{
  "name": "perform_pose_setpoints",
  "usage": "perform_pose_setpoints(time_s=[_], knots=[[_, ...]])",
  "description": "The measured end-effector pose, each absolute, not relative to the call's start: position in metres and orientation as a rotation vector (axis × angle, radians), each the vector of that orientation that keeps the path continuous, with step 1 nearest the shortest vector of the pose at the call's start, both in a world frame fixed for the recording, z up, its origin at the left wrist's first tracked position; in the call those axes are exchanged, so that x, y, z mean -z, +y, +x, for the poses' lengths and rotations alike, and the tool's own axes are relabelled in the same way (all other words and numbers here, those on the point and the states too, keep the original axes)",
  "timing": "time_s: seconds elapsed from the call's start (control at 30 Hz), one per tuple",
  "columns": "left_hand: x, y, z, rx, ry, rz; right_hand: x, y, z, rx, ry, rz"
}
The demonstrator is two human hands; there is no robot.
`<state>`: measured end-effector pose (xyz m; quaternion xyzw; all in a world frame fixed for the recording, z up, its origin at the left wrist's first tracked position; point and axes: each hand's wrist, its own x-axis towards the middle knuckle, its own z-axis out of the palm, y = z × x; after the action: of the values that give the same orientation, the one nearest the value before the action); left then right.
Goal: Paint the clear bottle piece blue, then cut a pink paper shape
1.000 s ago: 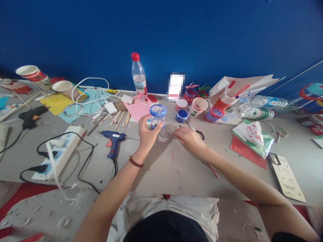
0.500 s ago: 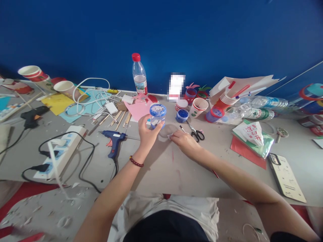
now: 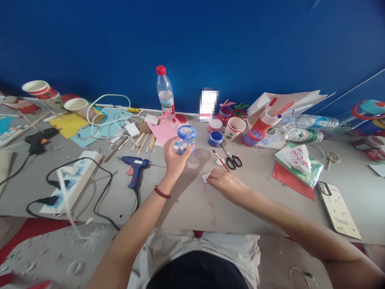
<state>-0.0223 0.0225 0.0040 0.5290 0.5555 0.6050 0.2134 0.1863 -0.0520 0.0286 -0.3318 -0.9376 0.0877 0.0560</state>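
My left hand (image 3: pixel 176 158) is closed around a clear plastic cup-like piece (image 3: pixel 187 140) with blue-painted edges, held above the table. My right hand (image 3: pixel 224 180) rests low over the table, fingers pinching a small white piece of paper (image 3: pixel 206 177). Just beyond that hand lie a thin paintbrush (image 3: pixel 222 160) with a red handle and black-handled scissors (image 3: pixel 234 162). Farther back stands an open pot of blue paint (image 3: pixel 215 138).
A blue glue gun (image 3: pixel 136 168) and a white power strip (image 3: pixel 73 180) with trailing cables lie left. Behind stand a red-capped bottle (image 3: pixel 165 92) and a paper cup (image 3: pixel 235 129). A phone (image 3: pixel 339 210) lies at right, near plastic bottles (image 3: pixel 306 134).
My right hand has moved toward me, bringing the white paper with it and uncovering the paintbrush. My left hand still holds the plastic piece in nearly the same place.
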Motion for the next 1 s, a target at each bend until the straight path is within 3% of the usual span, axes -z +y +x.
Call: perform_pose_setpoints(time_s=[0.2,0.57,1.0], knots=[[-0.001,0.024,-0.023,-1.662,1.552,1.505,-0.037,-0.046,0.209,-0.641,-2.586,-1.041],[0.002,0.027,-0.025,-1.707,1.541,1.543,-0.003,-0.006,0.179,-0.209,-2.623,-1.234],[0.002,0.025,-0.024,-1.677,1.559,1.541,-0.021,-0.065,0.187,-0.077,-2.823,-1.046]])
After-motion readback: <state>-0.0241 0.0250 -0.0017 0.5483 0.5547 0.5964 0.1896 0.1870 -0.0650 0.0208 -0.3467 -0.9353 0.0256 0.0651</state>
